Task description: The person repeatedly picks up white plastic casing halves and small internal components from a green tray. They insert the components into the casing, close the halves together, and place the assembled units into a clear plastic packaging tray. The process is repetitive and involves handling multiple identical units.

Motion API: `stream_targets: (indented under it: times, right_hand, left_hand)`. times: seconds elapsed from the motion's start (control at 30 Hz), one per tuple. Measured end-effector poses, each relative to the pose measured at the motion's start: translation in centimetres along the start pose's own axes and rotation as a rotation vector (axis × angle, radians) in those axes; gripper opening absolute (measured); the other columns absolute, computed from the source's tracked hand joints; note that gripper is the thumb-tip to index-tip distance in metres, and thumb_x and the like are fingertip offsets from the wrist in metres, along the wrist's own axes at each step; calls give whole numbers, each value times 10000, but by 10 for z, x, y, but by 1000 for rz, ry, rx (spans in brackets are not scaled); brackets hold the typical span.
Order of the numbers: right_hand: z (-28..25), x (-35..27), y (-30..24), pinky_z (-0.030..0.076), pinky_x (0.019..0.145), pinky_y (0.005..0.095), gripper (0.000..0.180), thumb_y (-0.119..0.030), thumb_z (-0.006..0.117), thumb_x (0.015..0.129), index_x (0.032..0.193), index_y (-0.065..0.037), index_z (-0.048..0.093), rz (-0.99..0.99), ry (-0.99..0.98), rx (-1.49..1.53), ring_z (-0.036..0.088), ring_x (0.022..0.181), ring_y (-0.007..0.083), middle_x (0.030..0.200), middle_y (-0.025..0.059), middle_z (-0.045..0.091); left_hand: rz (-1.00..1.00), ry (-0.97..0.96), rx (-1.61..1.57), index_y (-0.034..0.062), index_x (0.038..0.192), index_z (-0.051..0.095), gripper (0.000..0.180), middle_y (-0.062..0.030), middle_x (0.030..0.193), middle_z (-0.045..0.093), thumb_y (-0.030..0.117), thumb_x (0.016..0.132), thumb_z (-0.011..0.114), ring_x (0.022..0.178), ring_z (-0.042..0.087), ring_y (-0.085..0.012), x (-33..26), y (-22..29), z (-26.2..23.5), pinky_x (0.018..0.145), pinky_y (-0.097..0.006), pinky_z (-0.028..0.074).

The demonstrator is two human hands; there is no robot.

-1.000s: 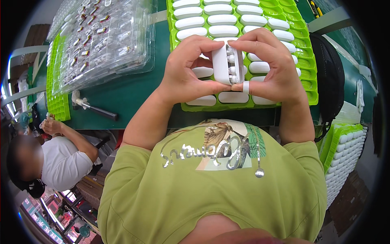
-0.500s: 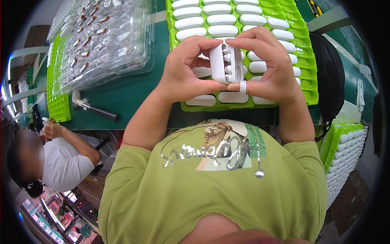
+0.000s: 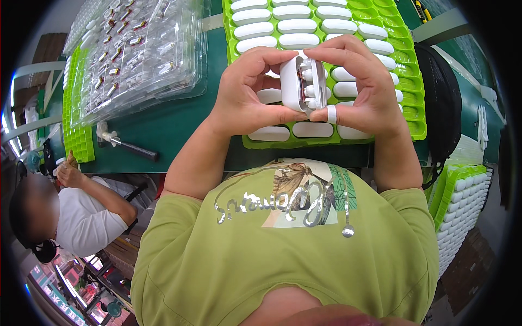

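Both hands hold a white earbud charging case [image 3: 291, 87] above the green tray. My left hand [image 3: 239, 95] is closed round its smooth white outer shell, thumb below and fingers above. My right hand [image 3: 375, 95], with white tape round the thumb, grips the pale inner part [image 3: 321, 84] from the other side. Between shell and inner part runs a narrow gap, where white knobs and small reddish parts show. The fingertips of both hands nearly meet at the top and bottom of the case.
Rows of white oblong cases [image 3: 296, 26] fill much of the green tray [image 3: 410, 103]. To the left are stacked clear plastic trays [image 3: 185, 81] with small parts and a hammer-like tool [image 3: 133, 148]. A black bag [image 3: 443, 103] lies right. Another person [image 3: 81, 217] sits at far left.
The inner part has shifted slightly against the shell, and the reddish parts in the gap now show more. My right thumb has moved a little to the right. The other person's fingers have moved.
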State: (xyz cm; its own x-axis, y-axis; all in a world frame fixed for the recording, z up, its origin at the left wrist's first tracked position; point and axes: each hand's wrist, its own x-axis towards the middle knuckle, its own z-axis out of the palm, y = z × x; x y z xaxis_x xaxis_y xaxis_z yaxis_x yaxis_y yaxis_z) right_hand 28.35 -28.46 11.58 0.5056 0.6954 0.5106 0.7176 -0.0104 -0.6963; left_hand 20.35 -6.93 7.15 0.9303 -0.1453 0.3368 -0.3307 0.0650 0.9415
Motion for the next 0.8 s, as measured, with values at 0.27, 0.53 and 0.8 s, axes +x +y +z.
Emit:
stream_targets:
  times: [0.27, 0.53, 0.8]
  right_hand:
    - [-6, -2, 0, 472, 844, 340, 659, -202, 895, 542, 1149, -35, 698, -13, -52, -91, 591, 957, 238, 1026, 102, 617]
    - [-7, -2, 3, 476, 834, 333, 705, -229, 902, 541, 1186, -38, 694, -31, -55, -118, 595, 947, 226, 1020, 97, 607]
    - [-5, -3, -3, 471, 849, 357, 627, -160, 869, 554, 1148, -50, 702, 27, -73, -81, 589, 965, 258, 1019, 100, 621]
  left_hand:
    - [51, 28, 164, 9, 1235, 588, 726, -100, 1120, 597, 102, 601, 929, 1026, 651, -190, -1, 3, 6, 830, -318, 603]
    - [50, 62, 162, 9, 1207, 602, 704, -96, 1104, 607, 103, 594, 935, 996, 662, -182, -2, 0, 8, 822, -313, 606]
    - [24, 64, 185, -1, 1187, 609, 700, -90, 1095, 610, 123, 588, 950, 997, 664, -177, -1, 3, 10, 829, -310, 607]
